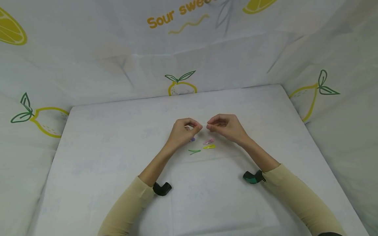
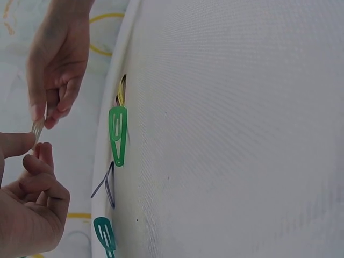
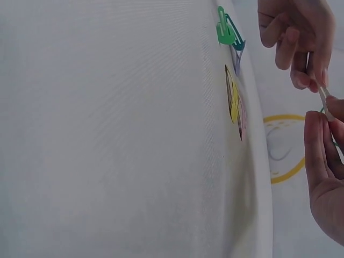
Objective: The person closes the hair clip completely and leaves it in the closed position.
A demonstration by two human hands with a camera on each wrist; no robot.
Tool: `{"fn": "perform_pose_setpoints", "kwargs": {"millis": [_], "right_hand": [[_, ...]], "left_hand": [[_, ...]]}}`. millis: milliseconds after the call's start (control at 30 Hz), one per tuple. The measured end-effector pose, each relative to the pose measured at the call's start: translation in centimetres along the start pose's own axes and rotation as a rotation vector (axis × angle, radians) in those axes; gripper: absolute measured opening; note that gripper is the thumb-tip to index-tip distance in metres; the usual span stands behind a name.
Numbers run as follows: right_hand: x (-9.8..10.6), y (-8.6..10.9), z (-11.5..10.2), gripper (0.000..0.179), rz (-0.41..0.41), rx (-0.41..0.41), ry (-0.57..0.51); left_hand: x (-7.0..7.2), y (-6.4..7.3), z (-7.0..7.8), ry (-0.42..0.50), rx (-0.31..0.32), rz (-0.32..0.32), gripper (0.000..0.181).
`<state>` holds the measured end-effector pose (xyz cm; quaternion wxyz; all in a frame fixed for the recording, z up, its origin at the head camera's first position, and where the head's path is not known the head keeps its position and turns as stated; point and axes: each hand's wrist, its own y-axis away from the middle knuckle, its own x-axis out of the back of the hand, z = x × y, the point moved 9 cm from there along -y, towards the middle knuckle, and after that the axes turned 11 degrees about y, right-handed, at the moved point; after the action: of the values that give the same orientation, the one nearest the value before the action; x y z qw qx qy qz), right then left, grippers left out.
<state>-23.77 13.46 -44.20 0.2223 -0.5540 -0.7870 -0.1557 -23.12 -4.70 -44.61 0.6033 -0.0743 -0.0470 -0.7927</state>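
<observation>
Over the middle of the table, my left hand (image 1: pixel 180 133) and right hand (image 1: pixel 229 127) face each other with a small gap between the fingertips. A pale, whitish snap hair clip (image 2: pixel 37 129) spans that gap; thumb and fingers of each hand pinch one end of it. It is too faint to make out in the head view. Just below the hands lie a pink hair clip (image 1: pixel 208 141), a yellow hair clip (image 1: pixel 209 147), a green hair clip (image 1: pixel 194 151) and a purple hair clip (image 1: pixel 192 139), partly covered by the left hand. A teal hair clip (image 2: pixel 105 234) shows in both wrist views.
The white-covered table (image 1: pixel 103 157) reaches out on all sides of the hands. Behind it hangs a white cloth (image 1: pixel 97 75) printed with lemons, which also runs down both sides. Dark wrist cameras (image 1: pixel 162 189) sit at the sleeve cuffs, close above the table.
</observation>
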Motion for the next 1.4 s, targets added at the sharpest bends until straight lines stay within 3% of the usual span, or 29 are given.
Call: {"fn": "perform_pose_setpoints", "kwargs": {"millis": [533,1400], "right_hand": [[-0.3,0.0,1.0,0.029,-0.069,-0.067,-0.047],[-0.2,0.2,2.2,0.024,-0.118,-0.093,-0.016]], "left_hand": [[0.1,0.1,-0.3,-0.004,-0.011,0.001,0.013],[-0.3,0.3,-0.8,-0.062,0.013,-0.025,0.013]]}}
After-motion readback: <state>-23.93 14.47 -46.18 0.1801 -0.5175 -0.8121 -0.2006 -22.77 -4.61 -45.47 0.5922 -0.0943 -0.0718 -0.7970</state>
